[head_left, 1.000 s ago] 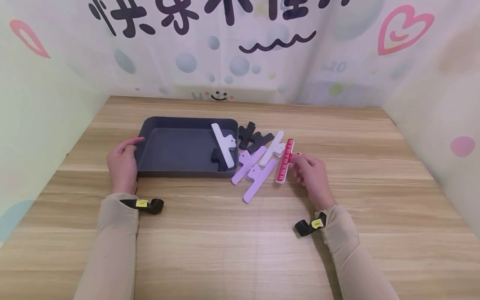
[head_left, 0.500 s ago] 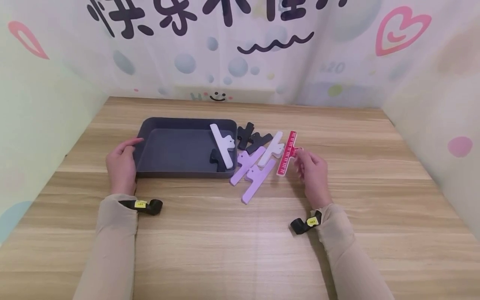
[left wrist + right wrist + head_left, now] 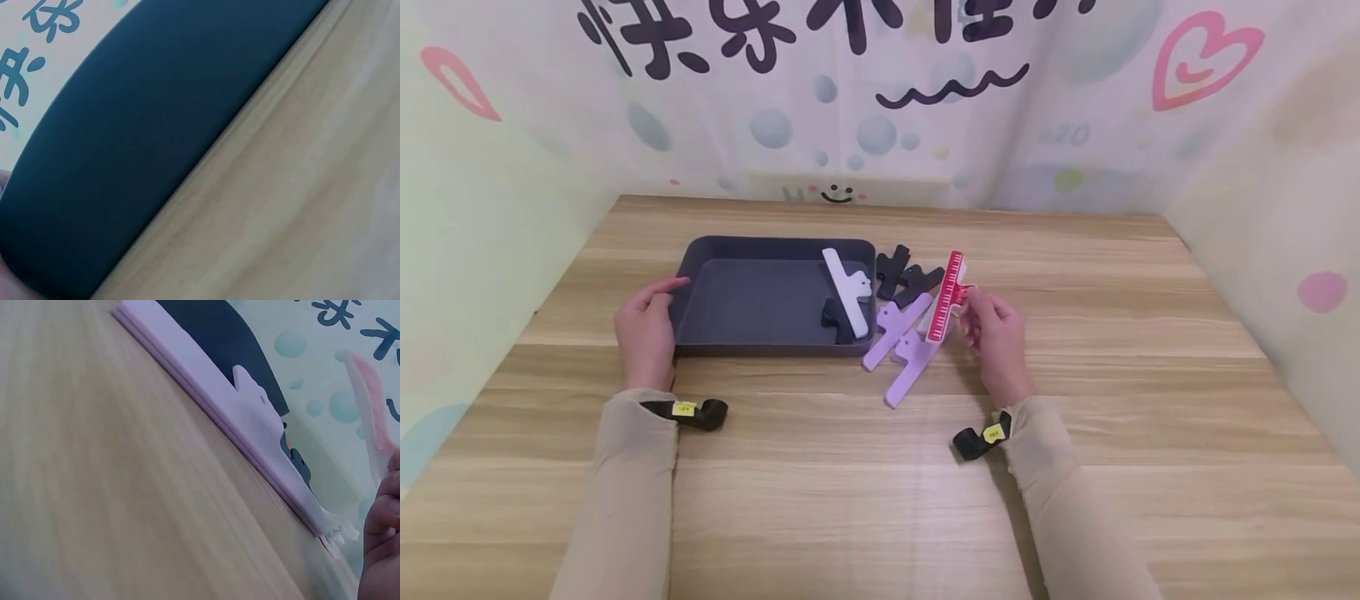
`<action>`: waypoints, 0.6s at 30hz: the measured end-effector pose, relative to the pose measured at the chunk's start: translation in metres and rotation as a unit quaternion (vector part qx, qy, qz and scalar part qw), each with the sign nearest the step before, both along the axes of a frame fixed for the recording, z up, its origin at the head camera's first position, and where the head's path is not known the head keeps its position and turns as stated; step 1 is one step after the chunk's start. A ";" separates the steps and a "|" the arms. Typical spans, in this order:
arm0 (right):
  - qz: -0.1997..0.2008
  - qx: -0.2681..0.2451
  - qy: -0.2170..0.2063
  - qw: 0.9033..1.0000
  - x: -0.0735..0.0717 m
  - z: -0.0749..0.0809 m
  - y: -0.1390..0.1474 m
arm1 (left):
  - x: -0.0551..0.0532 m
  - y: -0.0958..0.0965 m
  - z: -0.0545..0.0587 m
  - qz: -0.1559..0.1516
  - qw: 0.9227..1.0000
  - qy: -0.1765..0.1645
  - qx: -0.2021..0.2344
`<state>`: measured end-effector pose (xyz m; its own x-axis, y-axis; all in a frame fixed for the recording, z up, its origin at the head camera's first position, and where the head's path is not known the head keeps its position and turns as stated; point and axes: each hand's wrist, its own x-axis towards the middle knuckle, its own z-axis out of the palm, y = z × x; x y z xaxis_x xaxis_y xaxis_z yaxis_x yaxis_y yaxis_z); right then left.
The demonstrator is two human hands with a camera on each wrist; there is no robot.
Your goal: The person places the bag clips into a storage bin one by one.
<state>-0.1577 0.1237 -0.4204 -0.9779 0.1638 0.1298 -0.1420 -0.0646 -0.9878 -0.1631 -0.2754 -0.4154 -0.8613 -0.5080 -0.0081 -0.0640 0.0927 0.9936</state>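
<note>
- Right hand (image 3: 997,342): thumb and fingers pinch the handle of the red clip (image 3: 946,304), whose long bar with white tick marks lies just left of the fingertips; the right wrist view shows the clip raised above the table (image 3: 820,508).
- Behind the held clip, as seen from the head: a white clip (image 3: 927,318), largely covered, with slivers showing past the red bar.
- Left of the pinch and toward the person: the nearer purple clip (image 3: 913,367), lying slantwise, its upper end also hidden.
- Farther left: the second purple clip (image 3: 893,333), at a similar slant, just beside the right end of the tray (image 3: 760,350).
- Left of the pinch and away from the person: two black clips (image 3: 892,272), close together near the tray's right wall.
- Between the pinch and the tray's interior: this loose group of clips, then the upright right wall.
- Well left of the pinch, within the tray: an inner white clip (image 3: 845,293) lies across an inner black clip (image 3: 832,315), partly hiding it.
- Left hand (image 3: 646,337): grips the tray's left end, one finger reaching the rim; its other fingers are mostly hidden.
- Beyond both grips: a printed backdrop (image 3: 700,150).
</note>
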 end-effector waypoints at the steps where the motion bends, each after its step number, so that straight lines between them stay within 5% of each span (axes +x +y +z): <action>1: 0.001 -0.001 0.003 1.000 -0.001 0.000 -0.002 | 0.000 0.000 0.000 0.001 1.000 0.000 -0.001; 18: 0.032 0.002 0.012 0.999 -0.013 0.001 -0.041 | 0.002 0.000 0.002 -0.005 1.000 -0.006 -0.014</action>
